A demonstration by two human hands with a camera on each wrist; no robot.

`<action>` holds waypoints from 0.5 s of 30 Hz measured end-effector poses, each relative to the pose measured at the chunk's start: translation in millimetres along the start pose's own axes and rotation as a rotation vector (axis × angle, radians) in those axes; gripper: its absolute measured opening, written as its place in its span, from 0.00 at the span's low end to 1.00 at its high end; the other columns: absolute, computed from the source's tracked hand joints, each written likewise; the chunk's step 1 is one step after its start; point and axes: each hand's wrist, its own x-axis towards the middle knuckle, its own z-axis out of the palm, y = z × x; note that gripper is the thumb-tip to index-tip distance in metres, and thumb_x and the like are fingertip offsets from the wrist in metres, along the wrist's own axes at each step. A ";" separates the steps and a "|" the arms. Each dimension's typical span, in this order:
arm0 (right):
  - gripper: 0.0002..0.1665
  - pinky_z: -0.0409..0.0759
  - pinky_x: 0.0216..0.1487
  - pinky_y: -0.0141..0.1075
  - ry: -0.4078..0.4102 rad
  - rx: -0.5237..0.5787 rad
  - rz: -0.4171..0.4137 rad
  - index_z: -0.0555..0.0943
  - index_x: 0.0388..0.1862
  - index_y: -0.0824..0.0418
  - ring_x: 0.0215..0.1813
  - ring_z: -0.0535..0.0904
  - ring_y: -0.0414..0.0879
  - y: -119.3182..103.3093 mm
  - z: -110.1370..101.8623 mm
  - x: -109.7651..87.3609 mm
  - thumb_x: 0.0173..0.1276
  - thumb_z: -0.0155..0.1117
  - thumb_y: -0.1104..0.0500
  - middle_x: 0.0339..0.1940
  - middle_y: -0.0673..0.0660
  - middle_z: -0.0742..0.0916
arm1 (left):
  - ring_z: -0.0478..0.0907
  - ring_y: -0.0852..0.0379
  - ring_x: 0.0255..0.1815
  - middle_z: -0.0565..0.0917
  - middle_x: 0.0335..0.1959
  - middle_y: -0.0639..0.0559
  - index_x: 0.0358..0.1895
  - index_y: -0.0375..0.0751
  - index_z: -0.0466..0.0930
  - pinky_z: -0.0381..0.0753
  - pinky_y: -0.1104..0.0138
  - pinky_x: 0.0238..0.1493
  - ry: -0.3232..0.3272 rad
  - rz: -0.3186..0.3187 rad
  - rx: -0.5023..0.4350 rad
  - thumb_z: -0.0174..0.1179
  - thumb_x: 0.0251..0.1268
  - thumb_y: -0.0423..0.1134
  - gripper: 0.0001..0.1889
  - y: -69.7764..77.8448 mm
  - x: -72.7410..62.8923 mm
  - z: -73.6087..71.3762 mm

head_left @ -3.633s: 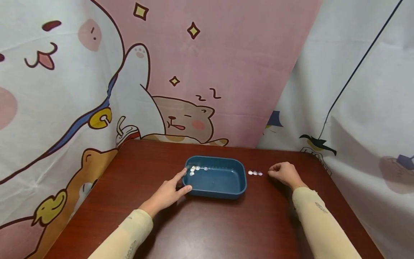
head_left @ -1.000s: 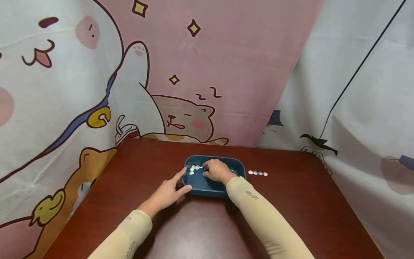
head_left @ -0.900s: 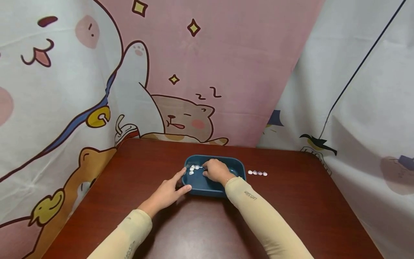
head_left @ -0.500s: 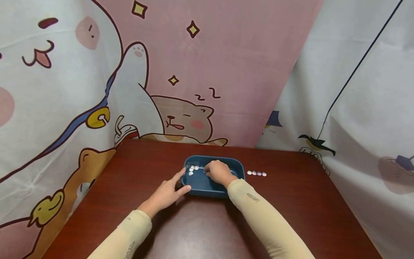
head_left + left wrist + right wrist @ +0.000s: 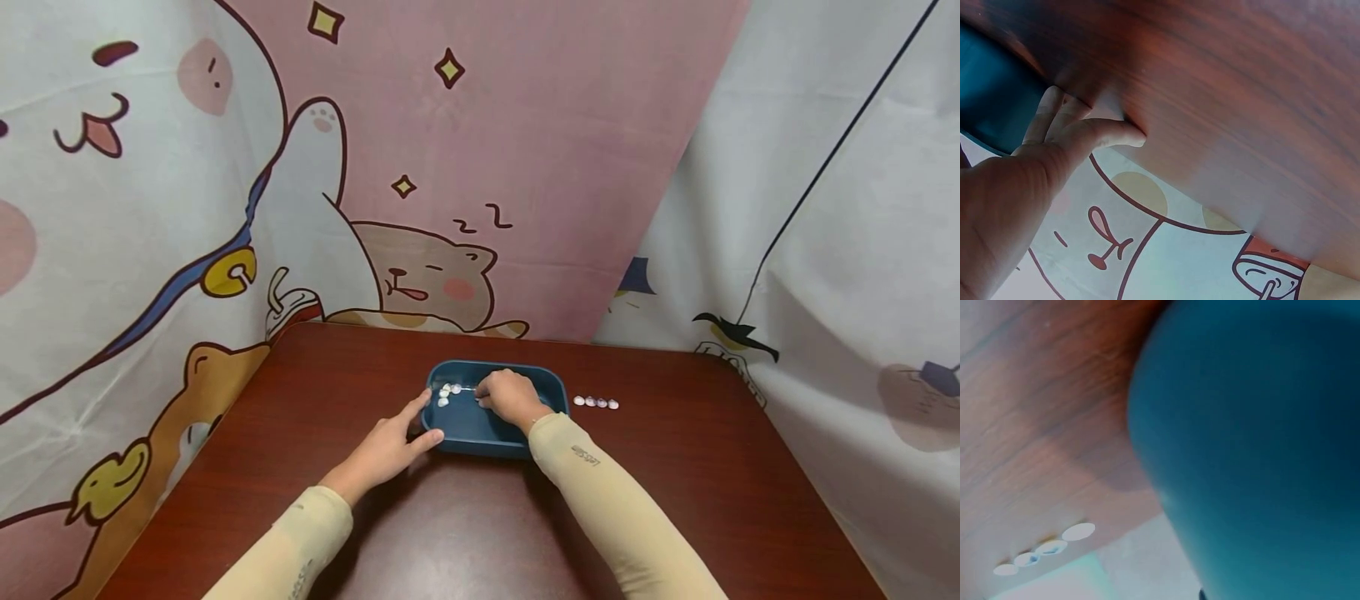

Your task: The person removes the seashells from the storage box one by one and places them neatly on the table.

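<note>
A dark blue plastic tray [image 5: 465, 427] stands on the table. Inside its left end lie several small, shiny, flat round beads [image 5: 444, 393], whitish in colour. My left hand [image 5: 386, 450] rests at the tray's left end, fingers fairly straight and thumb along the near rim. Reaching into the tray, my right hand [image 5: 510, 396] has its thumb and fingertips brought together low over the floor, where a bead lay earlier; the fingertips cover that bead. Right of the tray, several similar beads [image 5: 596, 402] form a row; the right wrist view also shows this row [image 5: 1051, 547].
The reddish-brown wooden table [image 5: 480, 525] has a glossy surface. Behind it hangs a pink and white cartoon cloth [image 5: 555, 167], and more cloth closes in both sides.
Since the oldest frame, my right hand has gone from the row into the tray, and the row has one more bead. Lately its fingers shift only slightly; my left hand stays put.
</note>
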 end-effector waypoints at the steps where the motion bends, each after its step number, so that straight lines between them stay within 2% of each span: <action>1: 0.14 0.84 0.66 0.50 0.001 -0.004 0.005 0.93 0.56 0.53 0.61 0.88 0.50 0.6 -0.4 -0.1 0.75 0.73 0.55 0.55 0.52 0.93 | 0.84 0.45 0.67 0.84 0.69 0.40 0.88 0.57 0.54 0.79 0.44 0.70 -0.001 -0.004 0.000 0.62 0.76 0.64 0.44 -0.1 0.2 -0.1; 7: 0.16 0.86 0.61 0.49 0.024 -0.020 -0.012 0.92 0.57 0.53 0.56 0.89 0.48 3.9 -2.1 -1.1 0.72 0.76 0.56 0.53 0.53 0.93 | 0.85 0.46 0.65 0.85 0.67 0.40 0.88 0.56 0.54 0.80 0.45 0.69 0.004 0.011 0.008 0.62 0.77 0.63 0.44 -0.7 0.3 -0.3; 11: 0.16 0.85 0.65 0.50 0.016 -0.011 -0.028 0.91 0.59 0.51 0.60 0.88 0.49 4.0 -1.2 -1.2 0.73 0.75 0.58 0.55 0.52 0.93 | 0.85 0.46 0.65 0.86 0.66 0.40 0.88 0.54 0.55 0.80 0.44 0.69 0.008 0.011 0.005 0.62 0.77 0.63 0.44 0.3 -0.9 -0.3; 15: 0.14 0.84 0.67 0.50 0.007 -0.011 -0.020 0.93 0.56 0.51 0.61 0.87 0.49 4.2 -0.3 -0.6 0.73 0.74 0.57 0.55 0.51 0.93 | 0.85 0.46 0.64 0.86 0.66 0.40 0.88 0.54 0.55 0.80 0.44 0.68 0.010 0.007 -0.001 0.62 0.76 0.63 0.44 1.2 -1.7 -0.1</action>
